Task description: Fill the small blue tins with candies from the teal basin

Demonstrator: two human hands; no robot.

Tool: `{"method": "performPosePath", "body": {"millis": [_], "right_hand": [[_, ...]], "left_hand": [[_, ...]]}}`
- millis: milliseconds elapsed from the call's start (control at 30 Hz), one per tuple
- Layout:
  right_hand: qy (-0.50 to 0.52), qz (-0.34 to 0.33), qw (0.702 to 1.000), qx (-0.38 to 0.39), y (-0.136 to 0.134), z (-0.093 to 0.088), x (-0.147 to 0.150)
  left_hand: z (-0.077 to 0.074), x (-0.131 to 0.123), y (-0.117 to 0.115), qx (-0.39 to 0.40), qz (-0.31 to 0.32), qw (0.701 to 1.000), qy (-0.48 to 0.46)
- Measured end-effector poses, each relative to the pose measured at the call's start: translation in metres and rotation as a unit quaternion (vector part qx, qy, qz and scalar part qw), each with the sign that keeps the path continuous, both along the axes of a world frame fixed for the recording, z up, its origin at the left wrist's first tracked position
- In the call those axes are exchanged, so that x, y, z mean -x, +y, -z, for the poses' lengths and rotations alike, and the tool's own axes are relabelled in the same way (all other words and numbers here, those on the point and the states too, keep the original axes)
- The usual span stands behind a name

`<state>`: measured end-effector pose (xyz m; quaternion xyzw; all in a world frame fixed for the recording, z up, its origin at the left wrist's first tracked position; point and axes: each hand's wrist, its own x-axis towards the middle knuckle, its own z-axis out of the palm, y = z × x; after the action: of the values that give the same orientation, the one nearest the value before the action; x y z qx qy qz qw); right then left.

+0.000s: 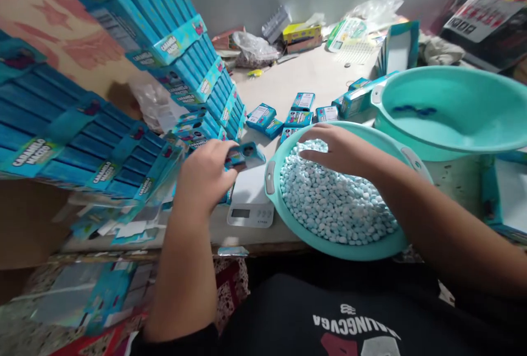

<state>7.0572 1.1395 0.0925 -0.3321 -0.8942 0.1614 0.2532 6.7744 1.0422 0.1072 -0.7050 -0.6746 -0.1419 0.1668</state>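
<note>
My left hand [206, 175] is closed on a small blue candy box [247, 154] whose end flap stands up. The box is over a white kitchen scale [251, 208] with a small grey display. My right hand [340, 150] reaches into a turquoise basin [304, 235] of pale blue and white candies [337, 208]. Its fingers and thumb are apart at the surface of the candies, near the far left side. Nothing shows between them, though the fingertips are partly hidden. Several closed candy boxes [299, 119] lie just behind the basin.
Tall stacks of packed blue boxes [181, 43] stand at the left, with more packs [74, 136] nearer. A second turquoise basin [453, 109] is at the right. Plastic bags [255, 49] and a yellow box [302, 33] lie along the wall. The table's front edge [263, 247] is close to me.
</note>
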Motion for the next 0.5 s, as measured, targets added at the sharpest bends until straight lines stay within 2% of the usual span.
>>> {"method": "performPosePath", "body": {"millis": [67,133,200,333,433,500], "right_hand": [[0.004,0.004,1.000,-0.006,0.003,0.003,0.000],[0.005,0.004,1.000,-0.008,0.007,0.006,0.000],[0.003,0.002,1.000,-0.010,0.009,0.009,0.000],[-0.023,-0.010,1.000,0.000,0.009,0.009,0.001],[-0.051,-0.006,0.998,0.024,0.006,0.006,0.001],[-0.063,0.004,0.997,0.034,0.005,0.005,0.000]], "left_hand": [[-0.008,-0.003,0.016,-0.044,-0.040,0.998,-0.009],[-0.010,-0.004,0.040,-0.030,-0.066,0.997,-0.019],[-0.004,-0.004,0.069,0.022,-0.061,0.998,-0.024],[0.016,0.003,0.115,0.116,-0.003,0.993,-0.036],[0.025,0.006,0.119,0.131,0.023,0.990,-0.052],[0.031,0.005,0.099,0.096,0.017,0.993,-0.063]]}}
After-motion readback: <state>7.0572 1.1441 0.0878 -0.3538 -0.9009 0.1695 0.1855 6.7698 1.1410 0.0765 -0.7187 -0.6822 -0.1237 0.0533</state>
